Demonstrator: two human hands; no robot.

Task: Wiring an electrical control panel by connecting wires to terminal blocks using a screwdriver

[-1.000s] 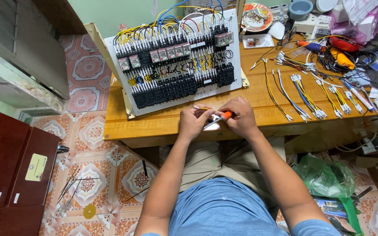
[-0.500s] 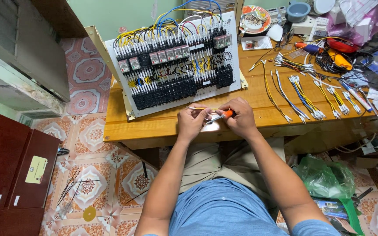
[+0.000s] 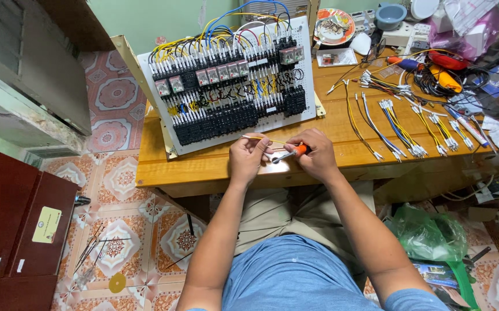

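Two bare hands work at the near edge of one wooden table: a left hand and a right hand, sharing one thin yellow wire and one orange-handled tool. One white wiring panel packed with black relays and coloured leads leans at the far left of the table, and one patterned plate and one blue-grey bowl sit at the far edge. The loose yellow, white and blue wire bundles on the right are too tangled to count exactly, while one green plastic bag lies on the floor at the near right.
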